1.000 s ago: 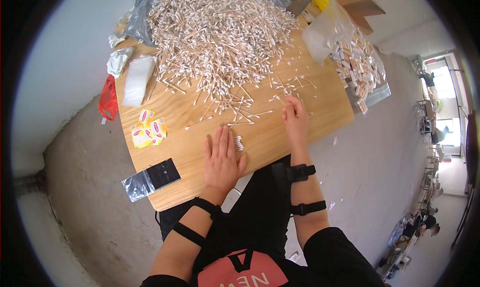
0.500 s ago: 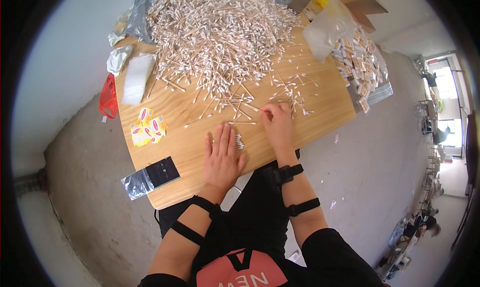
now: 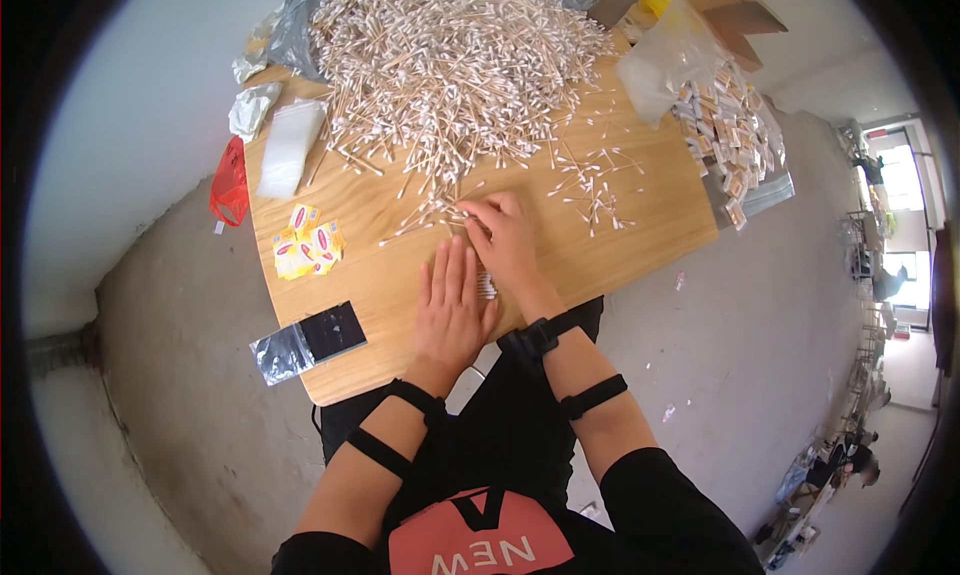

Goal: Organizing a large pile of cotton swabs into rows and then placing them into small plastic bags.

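Observation:
A large heap of cotton swabs [image 3: 450, 70] with white tips and pale wooden sticks covers the far part of the table. Flat on the wood in front of it lies my left hand [image 3: 452, 305], its fingers stretched out. Beside its thumb, and partly hidden by it, is a small row of lined-up cotton swabs [image 3: 487, 286]. My right hand [image 3: 502, 237] reaches over to the heap's near edge, just beyond the left fingertips. Its thumb and forefinger are pinched on a cotton swab, mostly covered by the fingers.
Yellow-and-white labels [image 3: 306, 245], a stack of clear bags [image 3: 292, 150] and a black-and-silver pouch [image 3: 310, 343] lie on the wooden table [image 3: 375, 275] at left. Loose swabs [image 3: 598, 180] are scattered right of the heap. A bag of small packs [image 3: 728, 130] sits at far right.
My right hand has moved left, from the right side of the row to the swabs beyond my left fingertips. My left hand stays flat in place. The view has shifted slightly.

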The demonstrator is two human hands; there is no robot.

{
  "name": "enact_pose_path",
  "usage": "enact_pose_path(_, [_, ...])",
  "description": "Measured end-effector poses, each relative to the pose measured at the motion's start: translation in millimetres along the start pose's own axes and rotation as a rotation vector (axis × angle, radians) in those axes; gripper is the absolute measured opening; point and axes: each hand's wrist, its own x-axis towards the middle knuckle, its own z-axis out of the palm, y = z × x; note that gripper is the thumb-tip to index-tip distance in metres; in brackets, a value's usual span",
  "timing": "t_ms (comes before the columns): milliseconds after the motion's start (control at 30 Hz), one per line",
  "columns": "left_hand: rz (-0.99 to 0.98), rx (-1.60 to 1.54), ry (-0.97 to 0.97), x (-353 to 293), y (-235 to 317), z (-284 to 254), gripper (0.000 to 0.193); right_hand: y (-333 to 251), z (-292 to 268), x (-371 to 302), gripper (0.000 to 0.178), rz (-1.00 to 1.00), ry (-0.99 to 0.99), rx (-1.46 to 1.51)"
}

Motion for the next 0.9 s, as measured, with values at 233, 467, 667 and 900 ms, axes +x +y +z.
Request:
enact_pose_path(233, [-0.021,-0.036,0.047,1,0,4,0.076,-12,-21,-13,0.019,0.129,-0.291,0.351])
enact_pose_path(467, [0.003,0.069,0.021,-5,-5,11,0.068,-131,-91,4,0.024,0.053,-0.258,0.757])
enact_pose_path(667, [0.005,-0.019,0.139,-5,-11,2,0.064,-223,-141,-37,0.047,-0.167,-0.557,1.379])
enact_pose_path(900, [0.034,-0.067,0.167,-1,-2,10,0.064,-220,-144,-46,0.036,-0.088,-0.349,1.172])
